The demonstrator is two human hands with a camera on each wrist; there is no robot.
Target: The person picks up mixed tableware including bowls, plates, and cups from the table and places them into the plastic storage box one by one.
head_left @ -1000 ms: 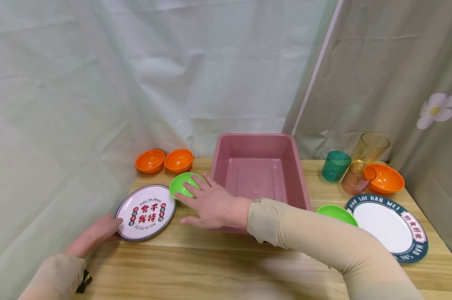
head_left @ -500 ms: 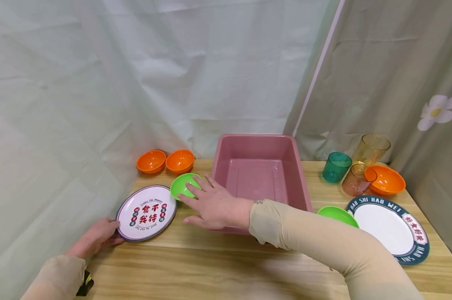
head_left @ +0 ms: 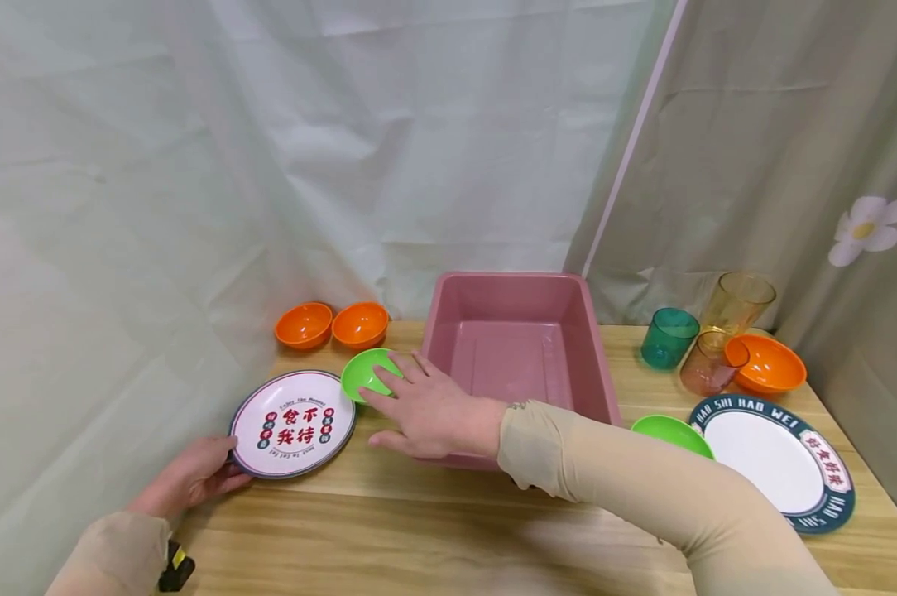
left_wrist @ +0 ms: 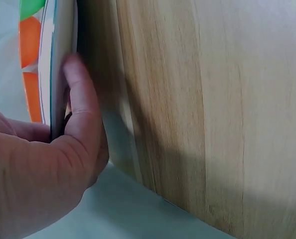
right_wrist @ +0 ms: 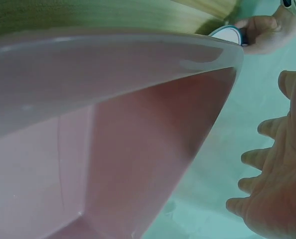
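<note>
The left hand (head_left: 199, 473) pinches the near-left edge of the plate (head_left: 288, 426), left of the bin (head_left: 519, 352); the right hand (head_left: 437, 414) holds nothing, its fingers spread wide; gripped at one edge, the plate could tip or slip, and a swing right could knock the green bowl (head_left: 361, 374) just beside it; nothing shows inside that bowl, the far-left orange bowls (head_left: 304, 325) or the bin, partly hidden by the right sleeve (head_left: 620, 463)

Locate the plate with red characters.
In the head view, the plate with red characters is on the left, gripped at its rim by the left hand, with a green bowl at its upper right.
</note>
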